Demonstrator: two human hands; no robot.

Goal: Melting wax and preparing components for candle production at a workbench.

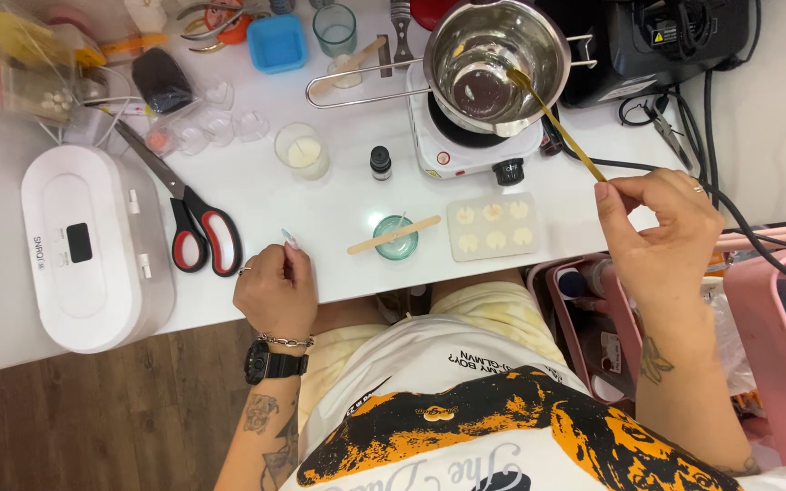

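Two hands work apart: the right hand (pixel 661 227) pinches a long stick (pixel 557 123) reaching into the steel pot (pixel 493 55) to stir, while the left hand (pixel 275 291) rests loosely curled and empty on the tabletop (pixel 338 209).

White table (pixel 320 214) filling the upper part of the view, smooth and matte, evenly lit from above with soft, short shadows. Below its front edge at the lower left, dark brown wood-plank floor (pixel 93 427), boards running roughly sideways. To the right of the table, pale plain surface (pixel 775 100), crossed by black cables (pixel 730 195). At the far right, lower down, pink plastic cart (pixel 766 336) standing just beside the table.
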